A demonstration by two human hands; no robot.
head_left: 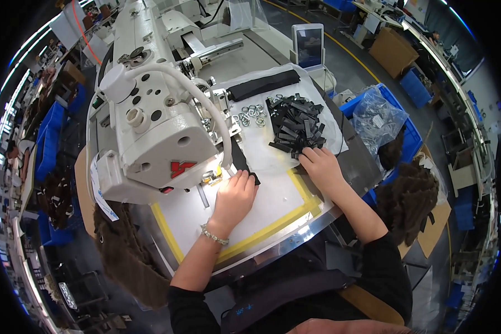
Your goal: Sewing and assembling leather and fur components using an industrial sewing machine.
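i see left hand point(236, 192) flat, pressing black strip point(240, 158) by needle. right hand point(320, 165) curled, touching strap pile point(296, 125) near table's point(273, 195) right edge. i guess: sewing step; next needs fresh strap.

sewing machine point(150, 111) left, strap pile point(296, 123) right, rings point(252, 114) between

Sewing machine point(156, 111): off-white body, red emblem on its front face. Work table point(273, 206): pale grey-white top, yellow tape border. Strap pieces point(296, 123): black, heaped. Fabric strip point(263, 84): black. Metal rings point(252, 114): silver. Fabric piece point(240, 158) under the left hand point(235, 195): black. Bracelet point(214, 235): silver, beaded. Sleeves point(384, 267): black. Bins point(409, 136): blue. Plastic bag point(377, 118): clear, glossy. Fur pile point(409, 197): dark brown. Cardboard boxes point(392, 51): tan.
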